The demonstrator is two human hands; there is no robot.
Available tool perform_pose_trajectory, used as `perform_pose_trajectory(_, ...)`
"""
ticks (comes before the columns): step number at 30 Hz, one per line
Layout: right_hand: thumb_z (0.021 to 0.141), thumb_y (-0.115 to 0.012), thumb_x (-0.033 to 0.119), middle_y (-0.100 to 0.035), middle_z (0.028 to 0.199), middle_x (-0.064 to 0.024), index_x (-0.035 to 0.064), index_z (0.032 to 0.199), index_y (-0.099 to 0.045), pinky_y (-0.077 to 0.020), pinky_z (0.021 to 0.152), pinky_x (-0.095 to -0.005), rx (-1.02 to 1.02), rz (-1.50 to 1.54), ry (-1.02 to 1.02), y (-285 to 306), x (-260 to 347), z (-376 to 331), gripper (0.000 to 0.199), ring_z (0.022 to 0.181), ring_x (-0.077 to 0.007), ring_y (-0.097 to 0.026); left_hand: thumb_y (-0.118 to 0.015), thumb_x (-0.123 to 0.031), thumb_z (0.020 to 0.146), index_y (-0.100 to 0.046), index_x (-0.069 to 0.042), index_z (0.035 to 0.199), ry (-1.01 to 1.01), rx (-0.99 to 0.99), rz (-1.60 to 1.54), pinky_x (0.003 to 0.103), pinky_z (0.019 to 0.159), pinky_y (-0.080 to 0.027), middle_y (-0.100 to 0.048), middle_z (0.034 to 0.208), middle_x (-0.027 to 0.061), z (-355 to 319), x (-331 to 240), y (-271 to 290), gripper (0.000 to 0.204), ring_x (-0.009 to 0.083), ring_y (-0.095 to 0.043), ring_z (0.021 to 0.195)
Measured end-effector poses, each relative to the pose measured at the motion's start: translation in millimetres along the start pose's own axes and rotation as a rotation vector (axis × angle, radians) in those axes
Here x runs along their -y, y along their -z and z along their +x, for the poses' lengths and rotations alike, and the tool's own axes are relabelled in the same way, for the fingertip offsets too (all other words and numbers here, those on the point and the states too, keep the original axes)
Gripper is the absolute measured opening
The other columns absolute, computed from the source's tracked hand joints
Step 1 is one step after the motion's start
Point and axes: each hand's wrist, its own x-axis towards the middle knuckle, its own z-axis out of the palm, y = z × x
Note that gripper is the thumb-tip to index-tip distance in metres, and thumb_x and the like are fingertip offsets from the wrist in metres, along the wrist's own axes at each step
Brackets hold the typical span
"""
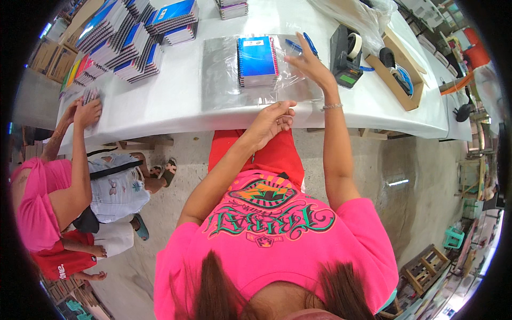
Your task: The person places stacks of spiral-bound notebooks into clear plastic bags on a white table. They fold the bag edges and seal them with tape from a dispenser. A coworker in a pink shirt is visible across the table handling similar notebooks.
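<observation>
A stack of spiral notebooks with a blue cover (pixel 258 57) stands on a clear plastic sheet (pixel 218 80) on the white table. To its right, my right hand (pixel 313 66) is raised over the sheet, thumb and fingers spread. Blue-handled scissors (pixel 310 45) lie by its fingertips, partly hidden. My left hand (pixel 273 124) hovers at the table's front edge, below the notebooks, with its fingers loosely bent and apart. Nothing shows in either hand.
A black tape dispenser (pixel 345 58) sits right of the sheet, beside an open cardboard box (pixel 397 74) holding tape rolls. Many notebook stacks (pixel 128 40) fill the table's left. A co-worker's hands (pixel 85 111) hold a small stack at the left edge. Crumpled plastic (pixel 362 16) lies behind.
</observation>
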Motion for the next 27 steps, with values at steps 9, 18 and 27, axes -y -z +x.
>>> perform_pose_trajectory(9,0.075,-0.076,-0.001,-0.051,0.119,-0.0243,0.0209,0.154,-0.004,-0.0575,0.08,-0.0338,0.117,0.794,-0.54,33.3,34.6,-50.6,0.109,0.088,-0.0255,-0.064,-0.046,-0.047,0.098,-0.041,0.001,0.134,-0.043,0.009,-0.425,0.038,0.099,-0.047,-0.053,0.128,0.0226,-8.8,-9.2,2.9,0.06,0.0301,-0.055,0.118)
perform_pose_trajectory(18,0.077,-0.072,-0.002,-0.047,0.125,-0.0304,0.0147,0.153,-0.012,-0.0579,0.081,-0.036,0.241,0.688,-0.513,55.8,29.1,-78.5,0.098,0.091,-0.0284,-0.066,-0.04,-0.06,0.095,-0.037,0.005,0.137,-0.156,-0.325,0.234,0.038,0.099,-0.047,-0.05,0.13,0.028,-65.6,-51.0,43.6,0.077,0.0316,-0.056,0.117)
perform_pose_trajectory(27,0.084,-0.065,-0.001,-0.044,0.126,-0.0288,0.0095,0.149,-0.02,-0.0589,0.083,-0.0338,-0.043,1.001,-0.575,41.5,12.7,-87.6,0.079,0.095,-0.0277,-0.065,-0.037,-0.061,0.096,-0.042,0.002,0.135,0.012,-0.151,0.022,0.035,0.096,-0.05,-0.057,0.123,0.0247,-51.1,-35.8,29.2,0.074,0.0289,-0.06,0.113)
